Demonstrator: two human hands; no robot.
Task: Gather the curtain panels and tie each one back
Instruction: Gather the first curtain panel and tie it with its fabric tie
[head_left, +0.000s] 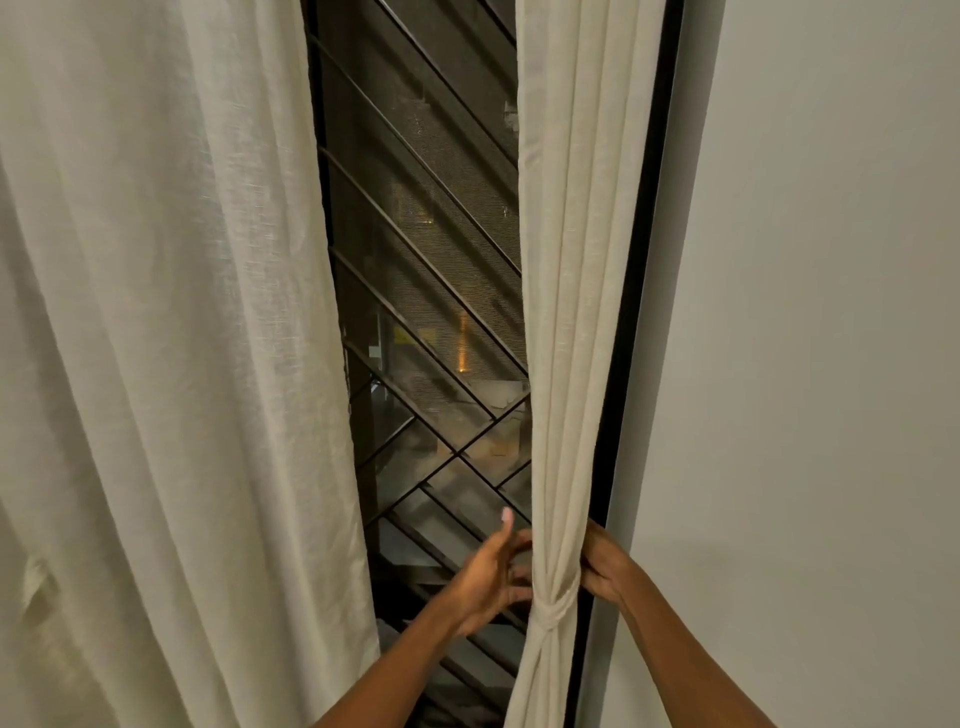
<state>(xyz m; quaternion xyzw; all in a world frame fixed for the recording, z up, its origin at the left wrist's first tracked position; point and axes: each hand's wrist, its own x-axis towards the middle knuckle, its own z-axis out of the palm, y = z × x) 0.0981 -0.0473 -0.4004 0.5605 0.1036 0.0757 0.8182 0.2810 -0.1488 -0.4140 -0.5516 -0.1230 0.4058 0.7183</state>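
Pale grey wall (831, 312) ran down beside a dark window frame (631, 312), and behind the glass a diagonal metal grille (426, 260) showed against the night.

The right panel (566, 260) hung bunched into narrow folds, cinched by a cloth tie (553, 608) wound round it. Left of the tie, well apart from it, the left panel (182, 312) hung loose and wide, not yet gathered.

The left hand (488, 574) sat just left of the tie and slightly above it, thumb raised clear, its fingers (519, 574) bent toward the edge of the bundle and touching it. Whether they pinched the cloth or only pressed it could not be told. The right hand (602, 569) was just right of the tie and a little above, curled round the back of the bundle, its fingertips hidden behind the fabric.

The step in hand looked like settling the tie on this first panel. To do it well, both hands should squeeze the folds evenly above the tie while it is snugged, so that no pleat slips out below. The wrap should sit level and firm without crushing the cloth. The knot is best turned toward the frame, out of view, and then the loose panel can be taken up
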